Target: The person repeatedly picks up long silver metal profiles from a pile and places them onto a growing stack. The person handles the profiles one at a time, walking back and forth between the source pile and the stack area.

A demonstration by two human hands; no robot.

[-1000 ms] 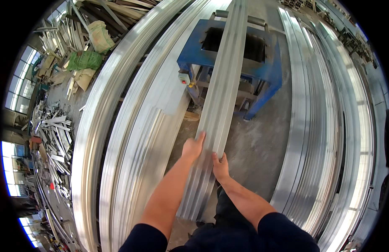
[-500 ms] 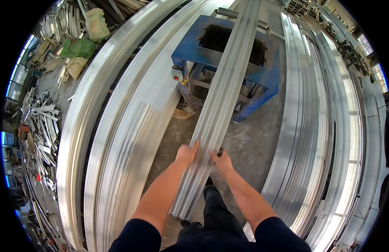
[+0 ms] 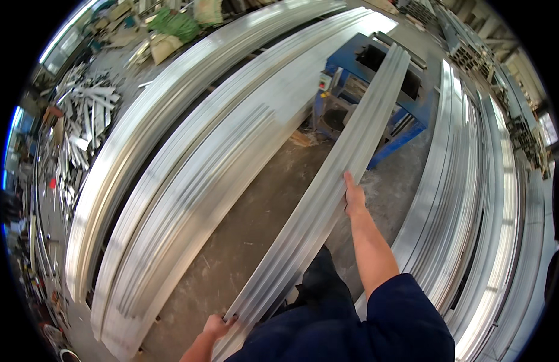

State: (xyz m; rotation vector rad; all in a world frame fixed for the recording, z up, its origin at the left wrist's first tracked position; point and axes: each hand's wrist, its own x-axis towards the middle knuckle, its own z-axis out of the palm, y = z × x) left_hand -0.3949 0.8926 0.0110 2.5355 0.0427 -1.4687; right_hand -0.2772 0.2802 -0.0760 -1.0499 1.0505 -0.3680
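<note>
A long ribbed aluminium profile (image 3: 315,199) slants from my body up to the blue machine table (image 3: 346,54), its far end over the tabletop. My left hand (image 3: 219,326) grips the profile's left edge close to the near end, fingers partly under it. Farther along, my right hand (image 3: 354,196) holds the right edge, thumb on top and the other fingers hidden beneath. The near end runs out of sight below my left forearm and body.
Long stacks of aluminium profiles (image 3: 189,169) lie to the left, and more profile stacks (image 3: 445,199) to the right. A switch box (image 3: 324,81) is on the blue table's left corner. Metal offcuts (image 3: 89,123) lie heaped at the far left, near a green sack (image 3: 174,24).
The profile has been drawn back toward me, its far end now on the table. My left hand has moved down and left, my right hand forward and right. The view has turned left.
</note>
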